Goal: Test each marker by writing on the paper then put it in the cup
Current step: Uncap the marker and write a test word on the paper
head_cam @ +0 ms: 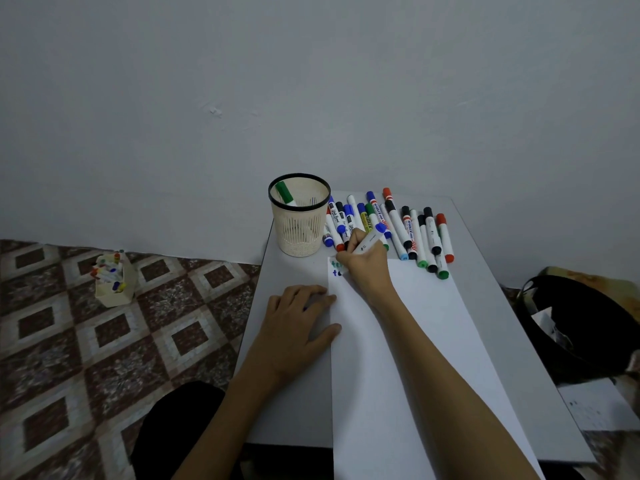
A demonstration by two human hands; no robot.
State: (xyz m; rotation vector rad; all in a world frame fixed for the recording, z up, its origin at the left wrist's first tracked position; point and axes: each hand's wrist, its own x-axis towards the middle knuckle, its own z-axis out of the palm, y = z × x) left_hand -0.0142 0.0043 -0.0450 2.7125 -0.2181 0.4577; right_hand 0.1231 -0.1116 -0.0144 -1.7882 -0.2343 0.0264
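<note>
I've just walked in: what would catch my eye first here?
The right hand grips a blue marker, writing at the paper's top left corner, while the left hand rests flat at its left edge. Behind lies a bright jumble of markers, and left of them a mesh cup holding a green marker.

A black-capped marker [409, 232] reads "MARKER"; paper [415, 341] shows handwritten "te", partly hidden.

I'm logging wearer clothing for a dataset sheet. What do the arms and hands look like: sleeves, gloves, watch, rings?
The left forearm and right forearm are bare as far as the frame shows, with no sleeve in view. The left hand and right hand wear no gloves; no watch, bracelet or ring is visible on either.
</note>
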